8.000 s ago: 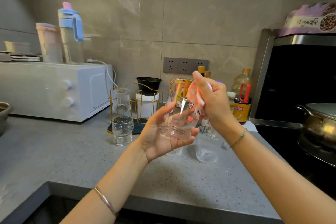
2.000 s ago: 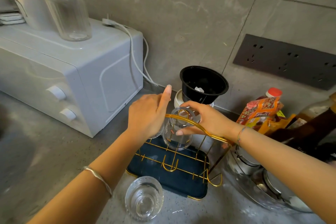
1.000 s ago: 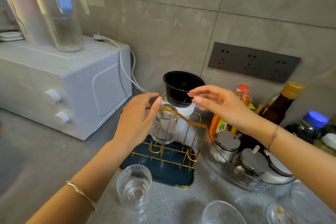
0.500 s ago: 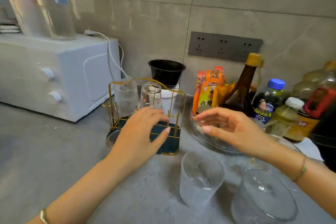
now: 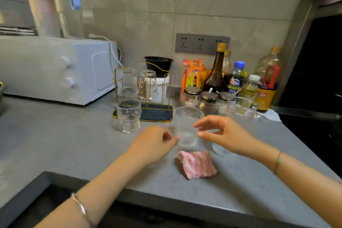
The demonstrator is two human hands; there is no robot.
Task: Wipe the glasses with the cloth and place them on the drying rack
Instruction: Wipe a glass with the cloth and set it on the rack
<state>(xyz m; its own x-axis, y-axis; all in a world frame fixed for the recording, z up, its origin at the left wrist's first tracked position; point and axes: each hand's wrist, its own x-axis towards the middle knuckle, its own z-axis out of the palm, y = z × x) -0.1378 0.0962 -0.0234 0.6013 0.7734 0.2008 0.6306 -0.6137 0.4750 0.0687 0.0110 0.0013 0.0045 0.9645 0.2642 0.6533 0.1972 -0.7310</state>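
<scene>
Inspector: The ribbed glass tumbler?
Clerk: Upright on the speckled grey countertop, between both hands, just behind the folded pink-striped cloth.
Inspector: Hands?
Clerk: Right hand spread beside it, fingers relaxed, gripping nothing. Left hand loosely curled at its base; blur hides any grip.
Inspector: The gold wire drying rack?
Clerk: Two glasses inverted on it: one ribbed glass and one printed glass.
</scene>
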